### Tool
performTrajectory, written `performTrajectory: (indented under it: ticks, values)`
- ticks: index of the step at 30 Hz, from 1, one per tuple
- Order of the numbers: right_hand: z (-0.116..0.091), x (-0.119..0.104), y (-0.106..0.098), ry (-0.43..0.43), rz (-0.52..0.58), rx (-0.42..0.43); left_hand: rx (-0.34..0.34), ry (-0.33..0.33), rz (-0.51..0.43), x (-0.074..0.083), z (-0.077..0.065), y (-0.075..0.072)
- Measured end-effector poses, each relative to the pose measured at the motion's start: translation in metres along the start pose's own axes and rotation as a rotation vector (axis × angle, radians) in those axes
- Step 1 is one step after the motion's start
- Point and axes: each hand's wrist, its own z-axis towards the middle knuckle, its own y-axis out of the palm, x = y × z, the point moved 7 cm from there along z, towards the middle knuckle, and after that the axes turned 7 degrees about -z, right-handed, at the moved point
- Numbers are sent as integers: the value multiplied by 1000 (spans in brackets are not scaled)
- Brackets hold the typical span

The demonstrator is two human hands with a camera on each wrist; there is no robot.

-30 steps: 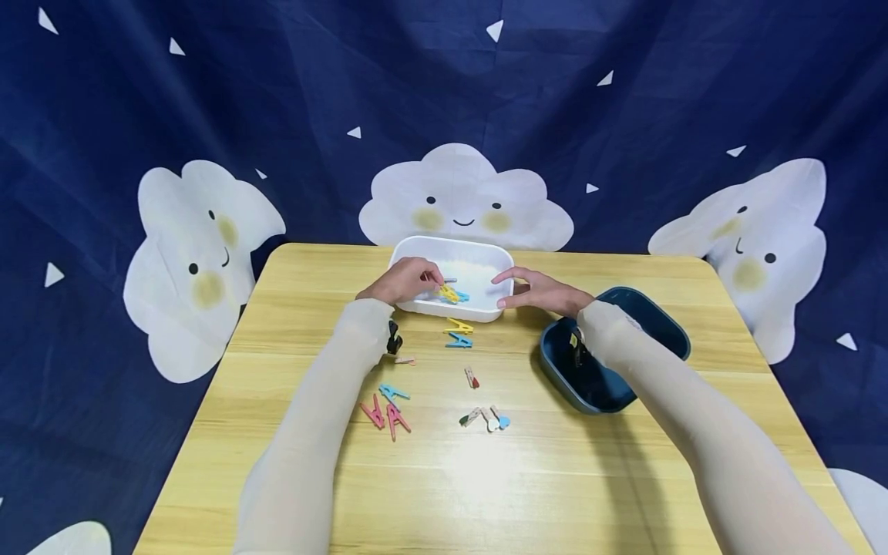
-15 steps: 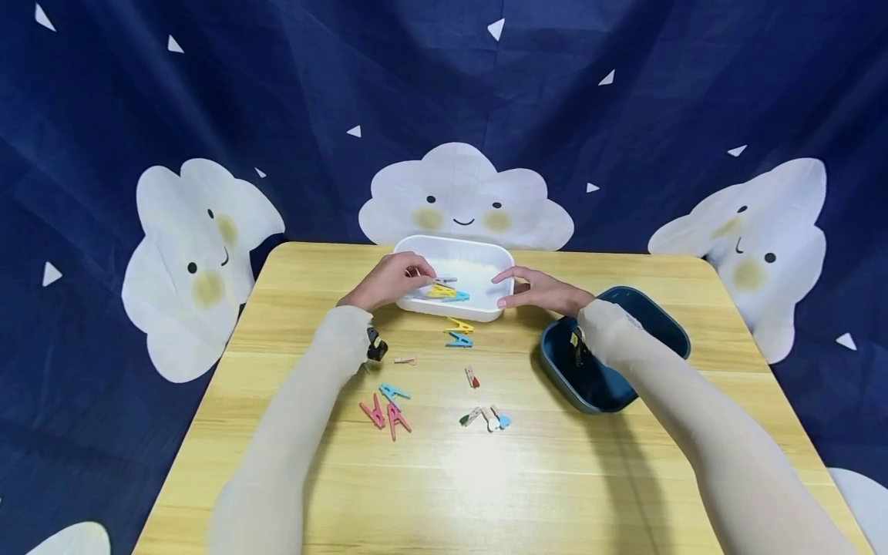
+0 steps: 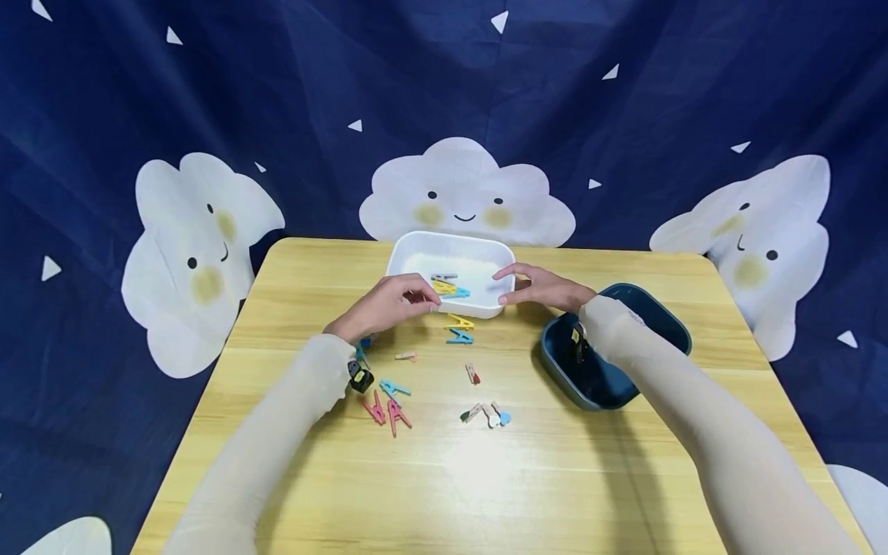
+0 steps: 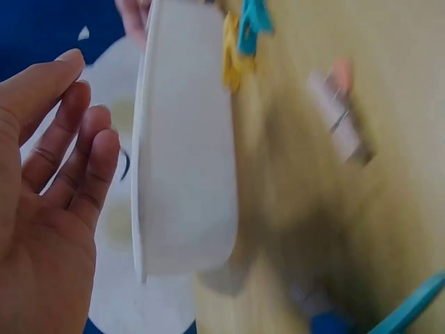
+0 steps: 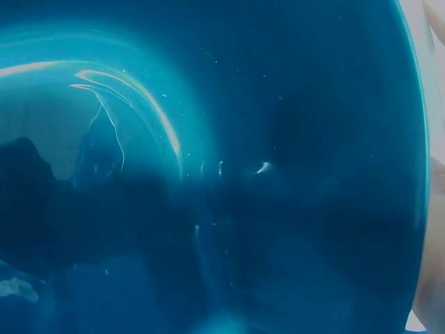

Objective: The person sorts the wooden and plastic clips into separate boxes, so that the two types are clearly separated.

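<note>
My left hand (image 3: 391, 304) is at the front left corner of a white plastic box (image 3: 451, 245), with nothing in its loosely bent fingers (image 4: 104, 142). Inside the box lie a yellow clothespin (image 3: 444, 287), a light blue clothespin (image 3: 458, 293) and a small greyish one (image 3: 444, 276). At the box's right end, my right hand (image 3: 544, 289) rests with thumb and fingers spread over the rim. Just in front of the box are another yellow clothespin (image 3: 460, 321) and a blue clothespin (image 3: 460, 337).
A dark blue basin (image 3: 590, 397) stands under my right forearm. Pink clothespins (image 3: 397, 416) and a light blue clothespin (image 3: 392, 388) lie front left. Small wooden clothespins (image 3: 472, 374) with coloured ornaments are scattered mid-table. More blue pieces (image 3: 362, 351) show beside my left wrist.
My left hand has let go of the yellow clothespin in the white box, then drawn back out over its front left rim. The right hand has stayed at the box's right end.
</note>
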Motion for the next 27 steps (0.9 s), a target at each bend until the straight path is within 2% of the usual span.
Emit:
performTrajectory:
  ticks: [6,13,18,27]
  values:
    - [-1,-2,-1,0,0,3,-107,15,-18,-4,-6,32]
    - [-2,-3,1,2,4,-1,-164,53,43,-15,-5,59]
    - [-3,-2,2,-17,-2,2,-176,73,117,-20,-2,70]
    - [-3,0,2,-11,11,-1,-149,-4,242,-29,4,77]
